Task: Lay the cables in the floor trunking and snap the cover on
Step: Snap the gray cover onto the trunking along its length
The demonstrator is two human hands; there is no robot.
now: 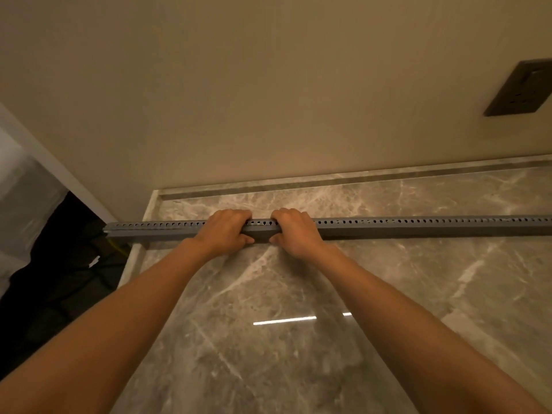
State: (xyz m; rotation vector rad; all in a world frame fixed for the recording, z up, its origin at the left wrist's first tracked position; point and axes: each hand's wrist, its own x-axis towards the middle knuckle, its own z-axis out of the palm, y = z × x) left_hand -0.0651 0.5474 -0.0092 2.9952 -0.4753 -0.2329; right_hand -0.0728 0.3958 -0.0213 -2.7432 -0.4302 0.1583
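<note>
A plain beige wall meets a polished grey-brown marble floor — pale veins, a bright strip of reflected light. A dark socket plate sits on the wall at right; at left, a white frame edge borders a dark opening.

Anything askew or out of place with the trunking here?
Slightly: the grey trunking lies out from the wall, its left end overhanging the marble floor edge. Both hands grip it mid-length.
</note>
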